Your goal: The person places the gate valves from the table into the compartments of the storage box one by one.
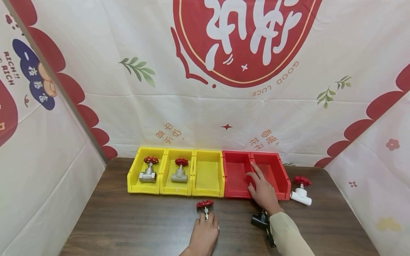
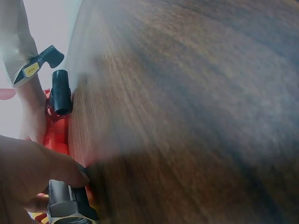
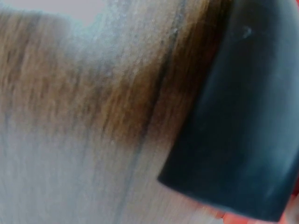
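Note:
My left hand (image 1: 204, 233) grips a metal valve with a red handwheel (image 1: 205, 204) at the front middle of the table. Its hexagonal metal end (image 2: 70, 207) shows under the thumb in the left wrist view; the fingers hide much of the body. Over the two red bins (image 1: 237, 174) my right hand (image 1: 265, 195) reaches with fingers extended, fingertips at the wall between them. Beneath the right wrist lies a black valve (image 1: 260, 221), partly covered by the forearm. Its black pipe body (image 3: 243, 121) fills the right side of the right wrist view.
Three yellow bins (image 1: 208, 193) adjoin the red ones on the left. The leftmost holds a metal valve (image 1: 148, 175), the second a grey valve (image 1: 179, 175), both with red handwheels. A white valve (image 1: 301, 196) lies right of the red bins. A printed cloth (image 1: 198, 113) hangs behind.

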`<move>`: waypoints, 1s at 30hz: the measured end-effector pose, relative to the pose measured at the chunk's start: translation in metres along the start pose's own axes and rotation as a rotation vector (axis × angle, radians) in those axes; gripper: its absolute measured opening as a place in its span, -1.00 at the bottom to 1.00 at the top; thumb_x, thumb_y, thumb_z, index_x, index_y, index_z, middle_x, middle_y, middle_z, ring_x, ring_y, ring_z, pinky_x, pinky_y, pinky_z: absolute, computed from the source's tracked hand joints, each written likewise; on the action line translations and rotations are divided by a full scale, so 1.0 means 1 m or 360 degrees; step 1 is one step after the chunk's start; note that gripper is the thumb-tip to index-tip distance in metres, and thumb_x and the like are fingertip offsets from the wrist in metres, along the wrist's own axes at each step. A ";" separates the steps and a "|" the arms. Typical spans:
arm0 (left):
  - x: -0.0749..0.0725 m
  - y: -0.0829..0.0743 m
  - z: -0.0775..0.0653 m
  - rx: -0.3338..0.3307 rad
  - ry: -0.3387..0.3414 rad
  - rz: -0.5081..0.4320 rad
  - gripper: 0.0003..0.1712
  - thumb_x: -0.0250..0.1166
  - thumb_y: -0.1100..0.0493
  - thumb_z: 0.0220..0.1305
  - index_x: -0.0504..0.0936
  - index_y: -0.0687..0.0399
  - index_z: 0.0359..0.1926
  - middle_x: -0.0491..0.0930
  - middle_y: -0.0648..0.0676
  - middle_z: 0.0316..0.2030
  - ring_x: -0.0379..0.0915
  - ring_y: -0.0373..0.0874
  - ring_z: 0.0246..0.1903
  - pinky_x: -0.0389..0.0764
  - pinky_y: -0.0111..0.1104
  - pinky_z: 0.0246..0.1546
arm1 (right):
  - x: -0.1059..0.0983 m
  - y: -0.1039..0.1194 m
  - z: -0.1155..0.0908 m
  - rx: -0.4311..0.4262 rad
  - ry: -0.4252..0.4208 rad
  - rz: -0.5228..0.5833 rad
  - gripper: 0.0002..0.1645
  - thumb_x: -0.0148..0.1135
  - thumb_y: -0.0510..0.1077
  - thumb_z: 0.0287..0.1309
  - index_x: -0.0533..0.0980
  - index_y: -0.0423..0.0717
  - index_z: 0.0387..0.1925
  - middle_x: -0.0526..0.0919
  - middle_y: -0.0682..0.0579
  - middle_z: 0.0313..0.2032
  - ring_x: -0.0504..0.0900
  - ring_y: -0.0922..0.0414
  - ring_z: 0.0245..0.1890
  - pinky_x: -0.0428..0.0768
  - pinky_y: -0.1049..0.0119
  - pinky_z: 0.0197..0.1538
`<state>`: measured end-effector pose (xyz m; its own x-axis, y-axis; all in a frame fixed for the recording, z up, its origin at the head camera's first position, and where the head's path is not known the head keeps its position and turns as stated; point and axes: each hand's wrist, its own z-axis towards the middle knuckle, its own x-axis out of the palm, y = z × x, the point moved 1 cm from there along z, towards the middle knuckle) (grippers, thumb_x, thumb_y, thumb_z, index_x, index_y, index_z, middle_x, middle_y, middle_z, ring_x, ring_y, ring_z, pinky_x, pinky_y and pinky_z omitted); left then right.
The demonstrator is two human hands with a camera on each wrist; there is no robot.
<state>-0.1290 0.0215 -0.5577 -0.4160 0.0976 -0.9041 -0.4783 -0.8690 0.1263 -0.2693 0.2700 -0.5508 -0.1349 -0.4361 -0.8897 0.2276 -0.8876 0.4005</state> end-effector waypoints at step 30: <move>0.004 0.014 -0.002 0.0235 -0.0088 -0.0185 -0.75 0.30 0.26 0.04 0.59 0.09 -0.19 0.50 0.12 -0.17 0.34 0.01 -0.35 0.45 -0.32 -0.53 | 0.000 -0.003 -0.002 -0.0013 -0.0020 0.0002 -0.34 0.42 -0.16 -0.05 0.45 0.06 0.16 -0.07 0.19 0.47 0.53 0.06 -0.34 0.65 0.00 -0.29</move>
<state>-0.1361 0.0083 -0.5607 -0.3911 0.2233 -0.8929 -0.6321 -0.7703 0.0842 -0.2686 0.2728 -0.5528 -0.1465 -0.4390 -0.8865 0.2354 -0.8859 0.3998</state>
